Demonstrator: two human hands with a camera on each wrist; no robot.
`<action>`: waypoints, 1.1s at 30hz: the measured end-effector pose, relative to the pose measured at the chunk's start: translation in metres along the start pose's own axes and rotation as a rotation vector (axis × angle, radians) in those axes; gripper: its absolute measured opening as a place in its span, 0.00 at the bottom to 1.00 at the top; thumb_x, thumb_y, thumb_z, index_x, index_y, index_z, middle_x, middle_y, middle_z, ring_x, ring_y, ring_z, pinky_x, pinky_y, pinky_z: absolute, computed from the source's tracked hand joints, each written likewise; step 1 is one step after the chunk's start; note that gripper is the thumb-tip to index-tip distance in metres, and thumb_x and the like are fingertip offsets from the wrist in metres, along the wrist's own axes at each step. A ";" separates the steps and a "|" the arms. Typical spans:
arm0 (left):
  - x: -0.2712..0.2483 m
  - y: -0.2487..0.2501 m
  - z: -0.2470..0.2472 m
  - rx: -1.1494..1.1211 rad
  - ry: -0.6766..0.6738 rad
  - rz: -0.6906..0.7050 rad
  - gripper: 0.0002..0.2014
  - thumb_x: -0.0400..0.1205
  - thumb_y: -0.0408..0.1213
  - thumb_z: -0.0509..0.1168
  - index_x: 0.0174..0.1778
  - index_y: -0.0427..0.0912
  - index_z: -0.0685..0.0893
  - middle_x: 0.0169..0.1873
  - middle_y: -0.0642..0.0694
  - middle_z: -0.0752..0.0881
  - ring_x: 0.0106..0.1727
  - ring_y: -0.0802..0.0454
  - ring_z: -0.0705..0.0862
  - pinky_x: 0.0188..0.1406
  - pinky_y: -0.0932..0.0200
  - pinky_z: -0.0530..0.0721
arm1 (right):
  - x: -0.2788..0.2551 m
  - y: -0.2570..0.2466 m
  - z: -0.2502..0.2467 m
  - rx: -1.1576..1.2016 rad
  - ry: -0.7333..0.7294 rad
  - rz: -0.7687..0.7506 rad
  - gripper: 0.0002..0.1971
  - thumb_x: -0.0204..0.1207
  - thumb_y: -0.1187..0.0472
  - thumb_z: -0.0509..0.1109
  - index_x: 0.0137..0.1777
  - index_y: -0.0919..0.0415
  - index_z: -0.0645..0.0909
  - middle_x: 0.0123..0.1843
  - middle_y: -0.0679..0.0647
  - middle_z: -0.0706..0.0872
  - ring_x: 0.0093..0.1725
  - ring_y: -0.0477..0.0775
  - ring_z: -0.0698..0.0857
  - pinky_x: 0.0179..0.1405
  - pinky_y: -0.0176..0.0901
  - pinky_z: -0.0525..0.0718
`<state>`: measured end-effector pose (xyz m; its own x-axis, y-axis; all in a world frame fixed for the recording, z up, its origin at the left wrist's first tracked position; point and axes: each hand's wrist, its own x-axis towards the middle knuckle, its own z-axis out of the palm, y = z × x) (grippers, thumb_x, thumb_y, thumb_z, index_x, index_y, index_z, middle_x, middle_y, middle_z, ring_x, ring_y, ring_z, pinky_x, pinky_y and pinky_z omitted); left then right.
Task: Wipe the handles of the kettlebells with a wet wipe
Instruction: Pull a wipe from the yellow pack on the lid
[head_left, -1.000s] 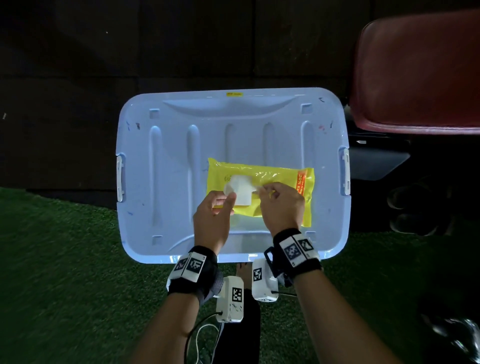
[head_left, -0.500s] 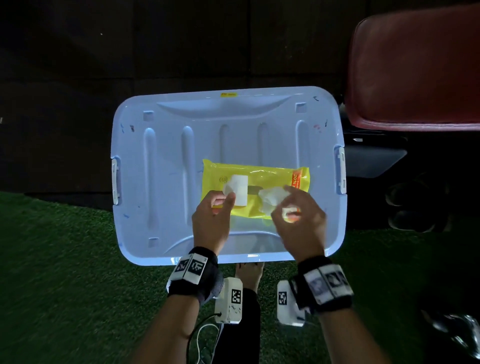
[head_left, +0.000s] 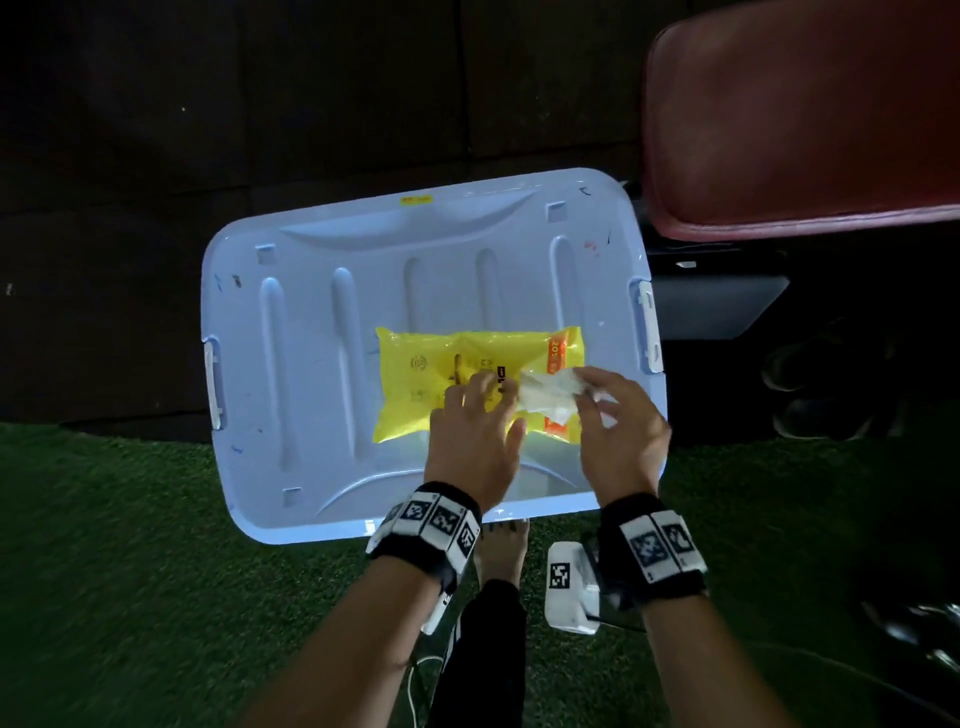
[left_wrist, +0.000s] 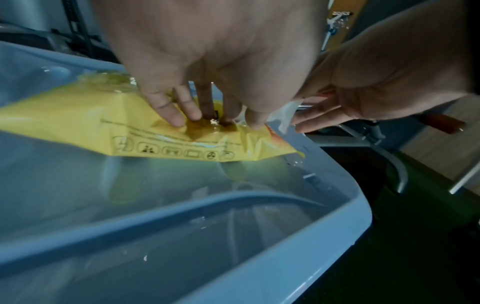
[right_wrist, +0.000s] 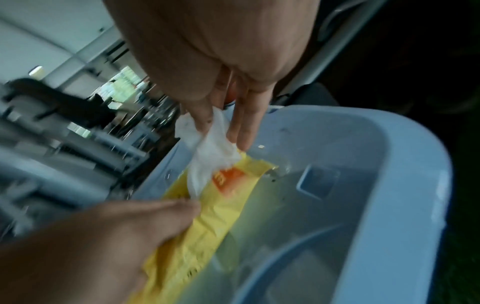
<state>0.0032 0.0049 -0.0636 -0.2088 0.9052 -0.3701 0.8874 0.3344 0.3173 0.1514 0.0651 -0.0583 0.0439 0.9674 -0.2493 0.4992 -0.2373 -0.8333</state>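
A yellow wipe pack lies flat on the pale blue bin lid, which rests on green turf beside a red padded seat. The left hand presses straight fingers on the pack's middle. The right hand pinches a crumpled white wet wipe over the pack's orange end. Since half a second ago, the white flap has been closed under the left fingers.
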 end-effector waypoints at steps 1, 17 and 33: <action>0.000 0.007 0.000 0.058 -0.024 -0.002 0.25 0.84 0.54 0.55 0.72 0.46 0.83 0.69 0.40 0.80 0.60 0.35 0.80 0.46 0.42 0.87 | 0.000 0.003 -0.013 0.108 -0.008 0.113 0.14 0.79 0.72 0.73 0.53 0.50 0.91 0.52 0.48 0.92 0.45 0.53 0.92 0.48 0.48 0.92; -0.018 0.126 0.015 -0.045 0.115 -0.010 0.27 0.78 0.37 0.63 0.77 0.49 0.80 0.72 0.42 0.81 0.73 0.37 0.79 0.69 0.37 0.79 | -0.043 0.079 -0.206 1.203 -0.016 0.596 0.14 0.81 0.78 0.61 0.42 0.60 0.81 0.48 0.59 0.90 0.53 0.62 0.90 0.55 0.55 0.92; -0.094 0.430 0.265 -0.155 -0.644 0.406 0.17 0.85 0.37 0.65 0.69 0.56 0.86 0.68 0.53 0.85 0.66 0.57 0.82 0.61 0.64 0.73 | -0.167 0.322 -0.491 1.443 0.348 0.449 0.23 0.52 0.60 0.92 0.44 0.64 0.86 0.55 0.65 0.92 0.59 0.64 0.91 0.55 0.48 0.92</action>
<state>0.5129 -0.0061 -0.1236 0.4426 0.6497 -0.6180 0.7655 0.0851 0.6378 0.7296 -0.1297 -0.0425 0.2501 0.7195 -0.6479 -0.8294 -0.1860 -0.5268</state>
